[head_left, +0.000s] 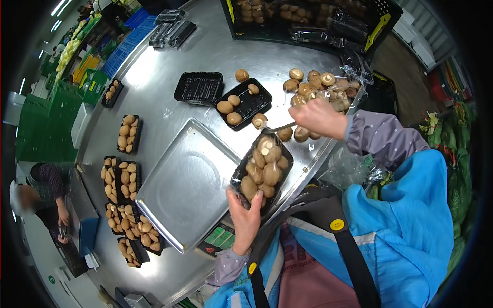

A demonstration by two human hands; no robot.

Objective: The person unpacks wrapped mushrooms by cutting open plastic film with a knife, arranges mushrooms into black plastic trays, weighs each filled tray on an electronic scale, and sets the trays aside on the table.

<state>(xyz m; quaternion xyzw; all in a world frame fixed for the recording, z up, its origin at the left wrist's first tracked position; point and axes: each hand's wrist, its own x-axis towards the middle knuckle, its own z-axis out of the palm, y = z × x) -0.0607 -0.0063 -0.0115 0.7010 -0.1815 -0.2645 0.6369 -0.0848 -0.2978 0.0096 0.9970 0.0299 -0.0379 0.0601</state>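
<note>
My left hand (245,216) grips the near end of a black tray of brown mushrooms (264,167), thumb over its edge. The tray is tilted beside a metal scale pan (187,179). My right hand (319,119) is closed round a thin metal tool (280,128), maybe a knife, its tip at the tray's far end. Its handle is hidden in my fist. Loose mushrooms (301,134) lie below and behind that hand. Farther off are a black tray with a few mushrooms (250,106) and a bare black tray (198,87).
Filled mushroom trays (126,226) stand along the table's left side. A dark crate (308,31) with mushrooms is at the back. Wrapped packs (172,32) lie at the far left. The scale's green display (220,238) shows near my left wrist. A person (49,200) works at left.
</note>
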